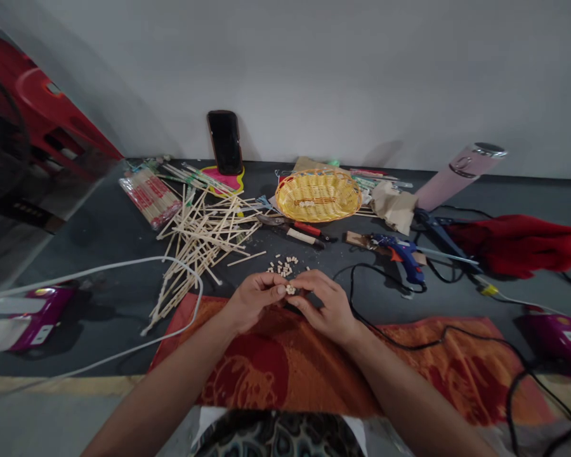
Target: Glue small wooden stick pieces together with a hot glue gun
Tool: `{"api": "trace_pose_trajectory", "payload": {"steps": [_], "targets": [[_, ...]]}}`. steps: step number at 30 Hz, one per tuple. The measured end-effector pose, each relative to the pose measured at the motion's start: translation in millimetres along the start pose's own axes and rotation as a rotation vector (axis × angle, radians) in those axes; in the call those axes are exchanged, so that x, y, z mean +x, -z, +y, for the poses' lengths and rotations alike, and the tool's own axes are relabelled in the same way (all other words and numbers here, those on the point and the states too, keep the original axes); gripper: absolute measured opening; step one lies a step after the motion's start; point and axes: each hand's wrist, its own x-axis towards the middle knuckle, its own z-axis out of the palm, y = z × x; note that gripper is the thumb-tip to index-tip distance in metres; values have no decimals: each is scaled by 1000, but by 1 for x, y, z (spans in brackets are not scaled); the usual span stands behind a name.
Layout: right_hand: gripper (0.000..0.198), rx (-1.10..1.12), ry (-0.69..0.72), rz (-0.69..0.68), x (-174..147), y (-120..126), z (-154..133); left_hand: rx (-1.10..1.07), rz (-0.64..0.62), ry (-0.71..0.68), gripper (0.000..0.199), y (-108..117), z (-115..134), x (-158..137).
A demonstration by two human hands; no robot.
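Between the fingertips of my left hand (pixel 261 297) and my right hand (pixel 324 303) is a small cluster of short wooden stick pieces (pixel 290 290). Both hands pinch it, thumbs and forefingers closed on its sides, just above the near edge of an orange and red towel (pixel 333 368). Right behind my fingers, several loose cut stick pieces (pixel 282 265) lie scattered on the dark table. Pliers with a red handle and a white handle (pixel 304 237) rest beyond them. To the right lies a blue glue gun (pixel 404 257), its nozzle by a small wooden block (pixel 358 239).
A heap of thin wooden sticks (pixel 204 235) spreads at left, beside a packaged bundle (pixel 150 198). Behind are a yellow woven basket (pixel 318 193) and a propped phone (pixel 225 143). A pink flask (pixel 459 174) and red cloth (pixel 518 244) stand right. Cables cross both sides.
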Motion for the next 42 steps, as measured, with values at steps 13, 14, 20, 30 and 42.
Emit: {"api": "trace_pose_trajectory", "payload": {"steps": [13, 14, 20, 30, 42], "targets": [[26, -33, 38, 3, 3, 0, 1, 48, -6, -2, 29, 1, 0, 0], [25, -34, 40, 0, 3, 0, 1, 49, -9, -2, 30, 1, 0, 0], [23, -7, 35, -2, 3, 0, 1, 36, -15, 11, 27, 4, -3, 0], [19, 68, 7, -9, 4, 0, 0, 38, -49, 8, 24, 5, -1, 0], [28, 71, 6, -32, 2, 4, 0, -6, -77, 28, 26, 3, -3, -2]]}}
